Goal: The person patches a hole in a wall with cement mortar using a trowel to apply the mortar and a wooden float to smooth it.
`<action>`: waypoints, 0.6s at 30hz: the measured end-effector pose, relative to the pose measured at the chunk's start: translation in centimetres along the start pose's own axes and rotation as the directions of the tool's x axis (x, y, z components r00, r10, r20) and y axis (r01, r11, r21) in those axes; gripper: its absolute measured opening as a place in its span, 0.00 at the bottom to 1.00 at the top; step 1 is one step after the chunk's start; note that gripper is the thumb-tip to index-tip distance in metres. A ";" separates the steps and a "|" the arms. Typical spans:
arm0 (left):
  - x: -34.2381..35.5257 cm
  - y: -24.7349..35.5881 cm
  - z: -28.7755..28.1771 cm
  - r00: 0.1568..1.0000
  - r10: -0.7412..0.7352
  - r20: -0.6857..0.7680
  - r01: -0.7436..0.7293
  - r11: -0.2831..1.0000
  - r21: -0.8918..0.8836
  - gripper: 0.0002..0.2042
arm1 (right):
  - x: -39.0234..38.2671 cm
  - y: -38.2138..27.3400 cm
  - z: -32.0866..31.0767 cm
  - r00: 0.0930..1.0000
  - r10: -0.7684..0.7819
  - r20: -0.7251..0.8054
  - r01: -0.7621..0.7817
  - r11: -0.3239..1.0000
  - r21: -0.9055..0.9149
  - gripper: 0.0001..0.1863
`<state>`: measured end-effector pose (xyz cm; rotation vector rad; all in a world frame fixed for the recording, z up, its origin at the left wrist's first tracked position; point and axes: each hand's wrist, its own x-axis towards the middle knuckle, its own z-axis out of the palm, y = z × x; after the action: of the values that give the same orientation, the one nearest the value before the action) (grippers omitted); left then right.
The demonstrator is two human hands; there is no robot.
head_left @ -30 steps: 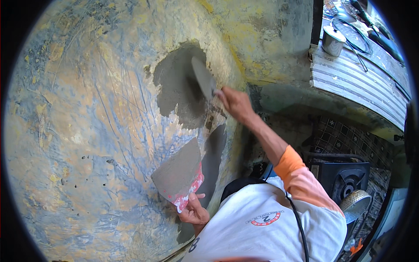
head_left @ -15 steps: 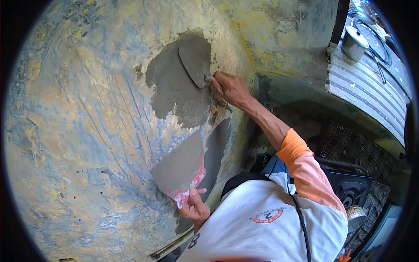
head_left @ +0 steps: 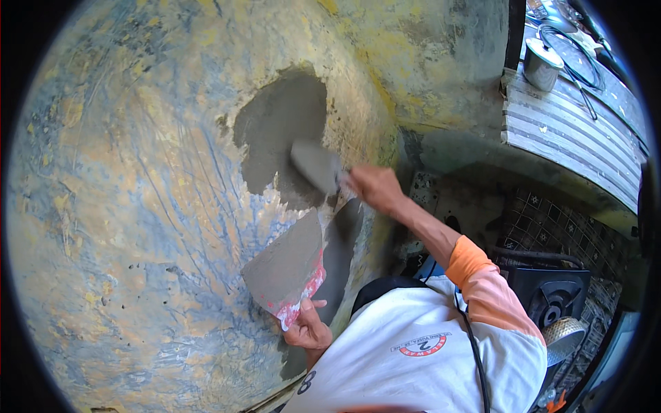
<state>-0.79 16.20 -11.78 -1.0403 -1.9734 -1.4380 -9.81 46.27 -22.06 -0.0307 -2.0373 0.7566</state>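
My right hand (head_left: pixel 375 186) is closed round the handle of a pointed trowel (head_left: pixel 313 164), its grey blade tilted over the lower part of a dark wet mortar patch (head_left: pixel 279 117) on the wall. I cannot tell whether the blade touches the patch. Lower down, my left hand (head_left: pixel 310 329) grips the edge of a flat board (head_left: pixel 303 292) with a red and white rim, its face coated in grey mortar. Beside the board another grey mortar patch (head_left: pixel 337 265) shows on the wall, partly hidden by it.
The worn wall (head_left: pixel 158 227) is stained yellow and blue. At the upper right, a ribbed ledge (head_left: pixel 558 131) carries a lidded metal pot (head_left: pixel 542 65) and a coiled black cable (head_left: pixel 582 58). A black gas stove (head_left: pixel 551 296) and a perforated metal piece (head_left: pixel 564 337) stand at the right.
My right hand and the trowel have moved down from the upper patch toward the board, and the blade has turned. My left hand and the board stay nearly in place. The view has shifted slightly.
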 end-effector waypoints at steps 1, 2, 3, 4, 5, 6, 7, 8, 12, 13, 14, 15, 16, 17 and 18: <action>-0.2 0.3 -0.2 1.000 -0.016 0.014 0.016 1.000 0.006 0.20 | 1.3 0.4 -1.0 0.983 0.178 -0.039 -0.180 0.983 -0.037 0.22; -0.4 0.5 -0.4 1.000 -0.012 0.017 0.012 1.000 0.004 0.20 | 3.4 0.8 -2.0 0.964 0.259 -0.063 -0.261 0.965 -0.028 0.23; -0.7 0.4 -0.6 1.000 -0.025 -0.013 0.025 1.000 0.009 0.20 | 5.9 0.9 -2.5 0.939 0.333 -0.083 -0.335 0.942 -0.012 0.24; -0.9 0.2 -0.8 0.998 -0.040 -0.043 0.041 0.999 0.012 0.20 | 7.6 0.9 -2.6 0.940 0.330 -0.086 -0.332 0.943 -0.009 0.24; -0.8 0.4 -0.8 0.999 -0.035 -0.041 0.036 0.999 0.007 0.20 | 9.1 1.0 -3.0 0.944 0.319 -0.081 -0.322 0.947 -0.024 0.25; -0.8 0.6 -0.8 0.998 -0.046 -0.049 0.047 0.999 0.012 0.19 | 10.2 0.7 -2.9 0.950 0.304 -0.069 -0.306 0.951 -0.035 0.25; -0.7 0.6 -0.8 0.997 -0.058 -0.056 0.059 0.998 0.016 0.18 | 10.5 0.0 -2.7 0.951 0.300 -0.069 -0.303 0.952 -0.034 0.25; -0.9 0.5 -1.1 0.996 -0.060 -0.062 0.061 0.998 0.024 0.18 | 10.3 -1.3 -2.5 0.963 0.268 -0.025 -0.268 0.963 0.013 0.25; -1.1 -0.2 -1.5 0.997 -0.059 -0.052 0.060 0.998 0.020 0.17 | 6.0 -4.8 -1.4 0.993 0.109 0.042 -0.109 0.994 0.005 0.22; -0.9 -0.3 -1.5 0.998 -0.055 -0.029 0.056 0.998 0.024 0.17 | 4.4 -5.2 -1.2 0.997 0.037 0.065 -0.035 0.999 -0.021 0.22; -0.8 0.0 -1.3 0.998 -0.056 -0.022 0.057 0.998 0.021 0.17 | 2.1 -5.1 -0.7 0.997 0.044 0.062 -0.042 0.999 -0.025 0.22; -0.5 0.3 -0.7 0.997 -0.051 -0.060 0.051 0.999 0.002 0.16 | -0.2 -4.6 0.0 0.996 -0.032 0.086 0.032 0.999 0.001 0.21; 0.0 0.3 -0.5 0.994 -0.044 -0.101 0.043 0.999 -0.015 0.16 | -1.5 -3.7 0.6 0.988 -0.112 0.107 0.109 0.994 0.030 0.21; 0.1 -0.2 -0.5 0.994 -0.038 -0.098 0.036 0.999 -0.022 0.16 | -2.1 -2.2 0.8 0.989 -0.112 0.101 0.110 0.994 0.022 0.21; -0.3 -0.3 -0.8 0.995 -0.048 -0.082 0.048 0.999 -0.004 0.17 | -2.6 -0.8 0.8 0.996 0.043 0.079 -0.042 0.999 -0.010 0.21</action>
<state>-0.96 15.30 -11.91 -0.9253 -1.9512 -1.4840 -8.75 44.37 -23.97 -0.0491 -2.1209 0.7871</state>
